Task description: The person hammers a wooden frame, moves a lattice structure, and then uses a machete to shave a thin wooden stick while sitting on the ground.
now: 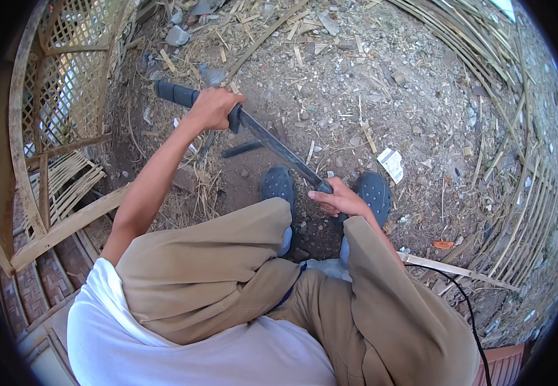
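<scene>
A machete (pixel 279 147) with a long grey blade and a black handle lies slantwise in front of my knees. My left hand (pixel 216 109) is closed around the handle by the guard, and the handle's end sticks out to the upper left. At the blade's other end my right hand (pixel 343 197) is closed around a small dark piece (pixel 324 186), mostly hidden by the fingers, so its kind is unclear. The blade spans the gap between both hands. Below it, a black strip (pixel 241 149) rests on the dirt.
My dark clogs (pixel 374 193) stand on ground strewn with wood chips, straw and stones. A white paper scrap (pixel 391 165) lies to the right. Bamboo strips (pixel 517 219) curve along the right side. On the left stands a wooden lattice frame (pixel 66 96). A black cable (pixel 465 299) runs past my right leg.
</scene>
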{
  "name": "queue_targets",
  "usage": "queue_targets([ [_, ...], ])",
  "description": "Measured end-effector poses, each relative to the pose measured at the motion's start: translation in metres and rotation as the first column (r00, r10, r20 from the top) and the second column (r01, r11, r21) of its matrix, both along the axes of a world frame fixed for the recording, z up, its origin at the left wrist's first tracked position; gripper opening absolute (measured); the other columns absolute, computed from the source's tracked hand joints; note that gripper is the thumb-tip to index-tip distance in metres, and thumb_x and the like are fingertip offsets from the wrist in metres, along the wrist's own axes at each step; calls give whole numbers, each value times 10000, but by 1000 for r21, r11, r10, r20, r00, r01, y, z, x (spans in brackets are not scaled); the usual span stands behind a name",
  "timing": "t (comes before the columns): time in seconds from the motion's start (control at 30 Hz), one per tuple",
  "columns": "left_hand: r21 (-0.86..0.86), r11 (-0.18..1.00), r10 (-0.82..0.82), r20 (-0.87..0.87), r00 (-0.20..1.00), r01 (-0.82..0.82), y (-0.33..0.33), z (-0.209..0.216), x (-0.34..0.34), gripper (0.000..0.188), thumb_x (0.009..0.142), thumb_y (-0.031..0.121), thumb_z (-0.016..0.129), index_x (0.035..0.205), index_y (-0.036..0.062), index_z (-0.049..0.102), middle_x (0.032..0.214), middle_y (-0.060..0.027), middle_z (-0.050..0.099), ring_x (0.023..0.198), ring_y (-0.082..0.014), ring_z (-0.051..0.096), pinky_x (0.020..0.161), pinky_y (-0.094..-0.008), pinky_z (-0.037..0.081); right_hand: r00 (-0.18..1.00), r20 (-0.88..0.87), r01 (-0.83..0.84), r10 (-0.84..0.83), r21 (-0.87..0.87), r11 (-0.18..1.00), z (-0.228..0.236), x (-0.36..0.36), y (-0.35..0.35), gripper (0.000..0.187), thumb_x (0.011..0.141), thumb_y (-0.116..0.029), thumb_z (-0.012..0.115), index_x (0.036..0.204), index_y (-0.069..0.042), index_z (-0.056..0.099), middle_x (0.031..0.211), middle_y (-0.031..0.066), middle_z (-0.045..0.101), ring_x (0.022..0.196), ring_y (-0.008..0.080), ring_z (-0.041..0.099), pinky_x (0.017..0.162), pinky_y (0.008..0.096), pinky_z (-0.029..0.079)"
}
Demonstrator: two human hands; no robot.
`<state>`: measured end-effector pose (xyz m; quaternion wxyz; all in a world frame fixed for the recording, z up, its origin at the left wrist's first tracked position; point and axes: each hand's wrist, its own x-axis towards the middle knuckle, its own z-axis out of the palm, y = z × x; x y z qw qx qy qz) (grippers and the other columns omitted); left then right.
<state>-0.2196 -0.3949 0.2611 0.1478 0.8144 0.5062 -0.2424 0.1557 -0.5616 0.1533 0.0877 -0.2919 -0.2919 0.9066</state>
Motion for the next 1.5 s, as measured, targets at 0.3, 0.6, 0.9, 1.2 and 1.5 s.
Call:
queue_targets([
  [0.3,-84,994,-49,159,986,63,-17,-15,9,342,613,55,753,944,127,706,765,-183,711,835,-462,714,719,-578,540,988,-155,-22,12,-68,997,-13,-1,-3,499,1045,-320,753,705,-154,428,578,-84,367,478,52,340,445,286,247],
  [0.6,-222,939,-238,132,962,263,-52,-19,72,425,611,75,755,1022,121,659,816,-193,728,867,-473,717,754,-579,559,974,-209,-96,84,-50,994,-26,-3,0,476,1060,-334,721,715,-121,471,577,-61,413,478,69,391,447,289,297],
  [0.9,-242,970,-10,82,997,29,-51,-30,50,450,600,121,739,1049,108,710,853,-221,744,869,-489,718,792,-582,571,932,-42,360,-359,197,912,-29,6,-13,269,1058,-151,688,1199,29,547,886,103,677,735,190,726,623,332,580],
  [1.2,-401,913,166,200,966,-74,-80,-36,100,491,603,115,713,1080,12,661,897,-292,718,943,-527,686,817,-590,538,767,86,601,-636,254,758,-3,-7,-1,122,1123,-124,575,1168,-11,592,900,84,643,616,143,684,453,286,506],
  [1.5,-461,885,216,285,934,-64,-75,-43,122,726,610,111,752,1282,26,489,978,-303,718,992,-543,680,837,-602,538,738,163,508,-655,504,698,1,-18,15,177,1114,-194,598,1126,-18,596,783,88,658,526,149,628,483,329,498],
])
